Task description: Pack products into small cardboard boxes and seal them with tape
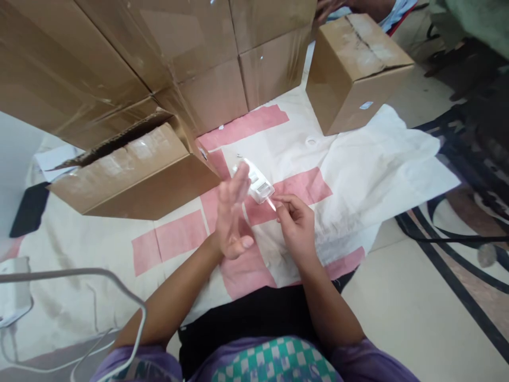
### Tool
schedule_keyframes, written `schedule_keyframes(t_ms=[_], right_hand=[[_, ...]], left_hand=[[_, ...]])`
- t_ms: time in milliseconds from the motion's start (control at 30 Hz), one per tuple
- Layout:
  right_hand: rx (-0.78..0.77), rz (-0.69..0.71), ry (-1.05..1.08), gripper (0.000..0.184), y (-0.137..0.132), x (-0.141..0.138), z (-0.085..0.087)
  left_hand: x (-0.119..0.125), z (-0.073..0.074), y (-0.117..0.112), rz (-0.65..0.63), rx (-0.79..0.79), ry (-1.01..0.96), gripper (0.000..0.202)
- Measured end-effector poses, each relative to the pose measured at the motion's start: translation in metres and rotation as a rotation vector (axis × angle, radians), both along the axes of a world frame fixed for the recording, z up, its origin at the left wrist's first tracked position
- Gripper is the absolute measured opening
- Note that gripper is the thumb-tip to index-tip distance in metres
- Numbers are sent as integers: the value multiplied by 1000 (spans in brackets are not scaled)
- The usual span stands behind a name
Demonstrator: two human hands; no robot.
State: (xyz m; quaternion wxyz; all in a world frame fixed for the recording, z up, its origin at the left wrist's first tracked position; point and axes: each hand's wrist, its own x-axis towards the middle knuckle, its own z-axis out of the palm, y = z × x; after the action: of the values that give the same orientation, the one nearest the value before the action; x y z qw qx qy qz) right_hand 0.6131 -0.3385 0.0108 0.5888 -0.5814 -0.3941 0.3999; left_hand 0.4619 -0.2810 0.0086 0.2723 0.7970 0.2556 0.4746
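My left hand (231, 215) is raised with its fingers stretched upward, and a small clear plastic packet (257, 183) with white contents rests against its fingertips. My right hand (295, 223) is curled, pinching the packet's lower corner between thumb and forefinger. Both hands hover over a white cloth with pink rectangles (350, 180) spread on the floor.
An open cardboard box (135, 175) lies on its side to the left, with stacked taped cartons (191, 53) behind it. A sealed carton (352, 69) stands at the back right, another person's hand (330, 8) just beyond it. A white cable (79, 276) loops at the lower left.
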Motion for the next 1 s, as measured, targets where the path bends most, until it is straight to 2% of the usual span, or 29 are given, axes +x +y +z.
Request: schedule_keyframes(t_ms=[67, 167, 267, 333, 400, 467, 533, 600, 700, 1000], right_hand=[[2, 7, 4, 16, 0, 0, 0], [1, 4, 17, 14, 1, 0, 1], [8, -1, 14, 14, 1, 0, 1], [21, -5, -9, 12, 1, 0, 0], [30, -18, -41, 8, 2, 0, -1], [61, -50, -83, 4, 3, 0, -2], [113, -83, -118, 4, 4, 0, -2], [150, -111, -145, 10, 5, 0, 0], [163, -149, -184, 9, 6, 0, 2], [126, -142, -170, 8, 3, 2, -6]], left_hand=[[6, 8, -6, -122, -74, 12, 84], [15, 36, -9, -195, -92, 13, 79], [24, 68, 0, -323, -133, -3, 64], [32, 75, 13, -435, -199, 2, 56], [43, 67, 26, -499, -238, 53, 57], [54, 52, 36, -526, -210, 205, 63], [63, 39, 40, -520, -148, 377, 57], [67, 33, 40, -510, -107, 476, 47], [68, 33, 38, -510, -108, 490, 41], [70, 35, 36, -489, -146, 587, 45]])
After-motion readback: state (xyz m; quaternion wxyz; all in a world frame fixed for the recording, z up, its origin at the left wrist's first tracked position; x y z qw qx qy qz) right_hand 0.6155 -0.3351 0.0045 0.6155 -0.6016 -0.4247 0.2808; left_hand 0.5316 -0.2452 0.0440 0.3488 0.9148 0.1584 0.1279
